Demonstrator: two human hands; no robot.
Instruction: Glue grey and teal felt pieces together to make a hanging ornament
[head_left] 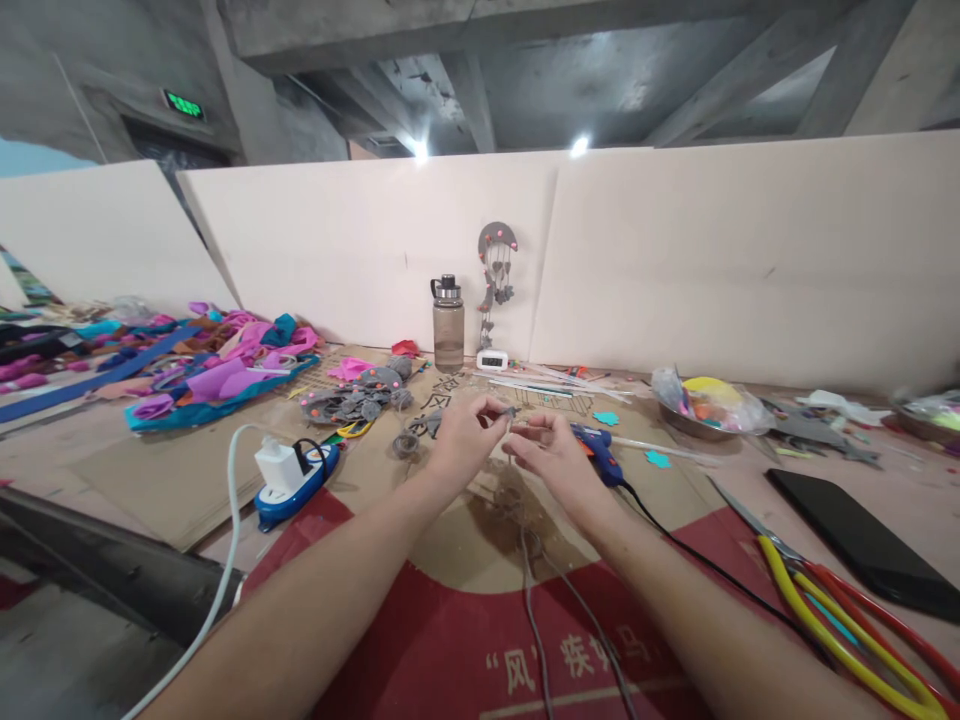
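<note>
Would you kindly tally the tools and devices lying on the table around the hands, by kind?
Glue gun: 1
Scissors: 2
Power strip: 1
Water bottle: 1
Black phone: 1
Small white clock: 1
Total: 7

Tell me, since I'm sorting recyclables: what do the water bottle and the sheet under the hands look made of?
Water bottle: likely clear smoky plastic, see-through, with a shiny metal-look cap. Sheet: matte brown printed cardboard, it seems, lying flat.

Small grey piece point(510, 412), perhaps felt
</note>
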